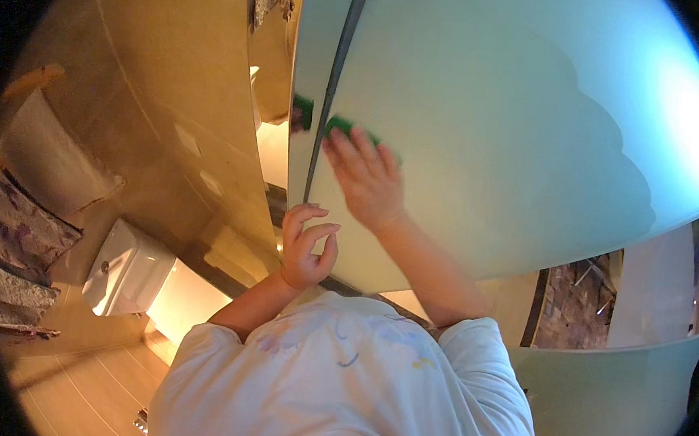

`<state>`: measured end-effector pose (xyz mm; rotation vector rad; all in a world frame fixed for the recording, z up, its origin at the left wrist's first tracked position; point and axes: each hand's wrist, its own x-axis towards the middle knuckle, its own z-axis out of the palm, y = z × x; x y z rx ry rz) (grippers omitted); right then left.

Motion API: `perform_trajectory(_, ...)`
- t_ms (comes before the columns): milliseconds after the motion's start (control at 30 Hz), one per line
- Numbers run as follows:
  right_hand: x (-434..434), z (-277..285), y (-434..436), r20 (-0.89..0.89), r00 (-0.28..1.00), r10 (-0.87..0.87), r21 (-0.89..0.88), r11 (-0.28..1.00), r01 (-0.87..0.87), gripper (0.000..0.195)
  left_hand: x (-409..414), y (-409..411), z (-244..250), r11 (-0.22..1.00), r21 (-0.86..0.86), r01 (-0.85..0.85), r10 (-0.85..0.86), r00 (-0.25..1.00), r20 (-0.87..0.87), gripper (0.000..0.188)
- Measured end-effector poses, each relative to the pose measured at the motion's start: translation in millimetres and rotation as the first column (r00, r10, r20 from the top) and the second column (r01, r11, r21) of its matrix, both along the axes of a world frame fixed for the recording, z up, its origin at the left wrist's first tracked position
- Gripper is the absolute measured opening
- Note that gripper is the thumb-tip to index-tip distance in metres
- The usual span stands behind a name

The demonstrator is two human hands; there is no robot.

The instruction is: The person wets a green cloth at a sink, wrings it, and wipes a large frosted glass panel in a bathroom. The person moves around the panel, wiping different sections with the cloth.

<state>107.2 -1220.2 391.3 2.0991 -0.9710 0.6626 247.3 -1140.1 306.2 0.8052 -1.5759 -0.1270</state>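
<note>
My right hand (pixel 367 180) is spread flat over a green cleaning pad (pixel 339 124) on a large frosted glass panel (pixel 483 136). Most of the pad is hidden under the fingers, and hand and pad are slightly blurred. They are close to a dark vertical strip (pixel 336 71) along the panel's left side. A reflection of the green pad shows in the narrow shiny surface (pixel 299 160) beyond that strip. Lower down, my left hand (pixel 309 248) is raised near the strip's bottom end, fingers bent and apart, holding nothing. Whether its fingertips touch the edge cannot be told.
A white toilet (pixel 133 270) stands at the left by a brown tiled wall (pixel 171 72). Several towels hang there, including a patterned towel (pixel 30 226). Another pale greenish panel (pixel 604 406) is at the lower right. Tiled floor (pixel 88 388) shows at the lower left.
</note>
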Motion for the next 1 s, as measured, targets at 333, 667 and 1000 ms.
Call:
perform_trajectory(333,-82.3,-74.0,50.9,-0.070,0.996,-0.047,0.091,0.994,0.054,0.032,-5.3,13.4,-5.2,0.997,0.060,-0.049,0.045,0.997,0.070,0.028)
perform_trajectory(667,-97.7,-26.9,44.8,0.040,0.993,-0.114,-0.135,0.984,0.119,0.036,-50.7,22.4,6.9,0.999,0.015,0.045,-0.046,0.992,0.114,0.030)
perform_trajectory(1000,-170.1,-58.7,99.0,-0.118,0.966,-0.230,0.071,0.968,0.239,0.045,-92.0,35.0,3.1,0.997,0.049,0.067,-0.073,0.990,0.120,0.030)
